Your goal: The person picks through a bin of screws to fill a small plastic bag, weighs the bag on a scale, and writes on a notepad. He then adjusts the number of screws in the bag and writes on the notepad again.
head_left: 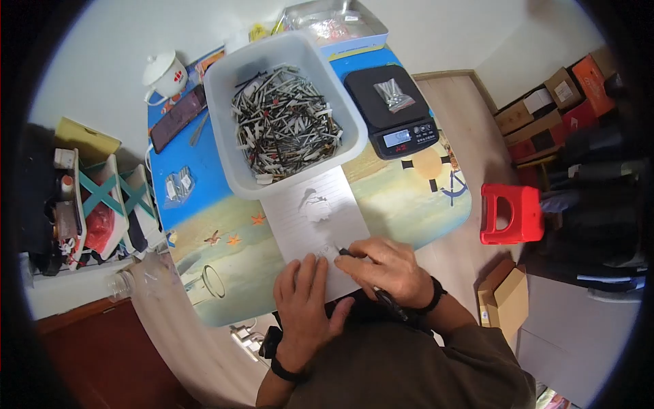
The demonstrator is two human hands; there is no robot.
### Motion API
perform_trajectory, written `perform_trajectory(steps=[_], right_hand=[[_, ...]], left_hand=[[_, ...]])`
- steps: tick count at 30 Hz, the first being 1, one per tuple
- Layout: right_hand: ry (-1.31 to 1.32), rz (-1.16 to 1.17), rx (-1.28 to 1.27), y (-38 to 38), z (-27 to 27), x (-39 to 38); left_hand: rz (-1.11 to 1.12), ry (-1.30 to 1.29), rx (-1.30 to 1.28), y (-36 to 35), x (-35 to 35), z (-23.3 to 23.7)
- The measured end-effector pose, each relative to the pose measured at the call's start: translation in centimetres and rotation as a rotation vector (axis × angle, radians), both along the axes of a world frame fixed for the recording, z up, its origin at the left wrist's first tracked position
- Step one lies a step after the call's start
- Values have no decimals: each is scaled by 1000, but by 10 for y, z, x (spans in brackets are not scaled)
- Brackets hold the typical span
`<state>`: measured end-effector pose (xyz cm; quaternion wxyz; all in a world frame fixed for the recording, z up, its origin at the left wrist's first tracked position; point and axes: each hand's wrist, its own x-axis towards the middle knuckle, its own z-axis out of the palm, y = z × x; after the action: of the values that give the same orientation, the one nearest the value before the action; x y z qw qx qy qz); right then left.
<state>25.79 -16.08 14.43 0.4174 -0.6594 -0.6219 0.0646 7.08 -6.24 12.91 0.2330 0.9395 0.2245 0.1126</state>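
Observation:
My right hand [388,269] grips a dark pen [390,300], its tip at the lower part of a lined sheet of paper [289,225]. Faint marks show on the paper near the tip. My left hand [304,290] lies flat with fingers stretched over the paper's lower left edge. Beyond the sheet stands a white plastic bin [225,153] filled with loose screws and anchors [286,123]. Right of the bin, a black digital scale [364,85] carries a small clear bag of metal pieces [395,95]. Its display is lit, but I cannot read the digits surely.
Another small bag of metal parts [179,185] lies on the table's left side. A phone [178,119] and a lidded white mug [165,75] are behind it. An open box [347,31] sits at the back. Right of the table is a red stool [528,215].

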Motion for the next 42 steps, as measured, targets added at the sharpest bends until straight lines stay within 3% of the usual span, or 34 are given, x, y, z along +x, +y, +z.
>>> perform_trajectory(steps=[8, 13, 16, 22, 35, 42], right_hand=[[-468, -8, -337, -21, -3, 68], [-696, 0, -342, -9, 3, 89], [-620, 110, -350, -5, 0, 95], [-548, 55, -380, -6, -5, 100], [-271, 28, -389, -19, 1, 101], [-332, -17, -316, -33, -3, 98]], left_hand=[[70, -118, 139, 5, 13, -6], [132, -158, 206, 11, 26, -6], [163, -113, 223, 12, 31, -6], [190, -106, 277, 14, 36, -12], [216, -127, 76, 22, 38, -7], [266, -140, -23, 27, 40, -11]])
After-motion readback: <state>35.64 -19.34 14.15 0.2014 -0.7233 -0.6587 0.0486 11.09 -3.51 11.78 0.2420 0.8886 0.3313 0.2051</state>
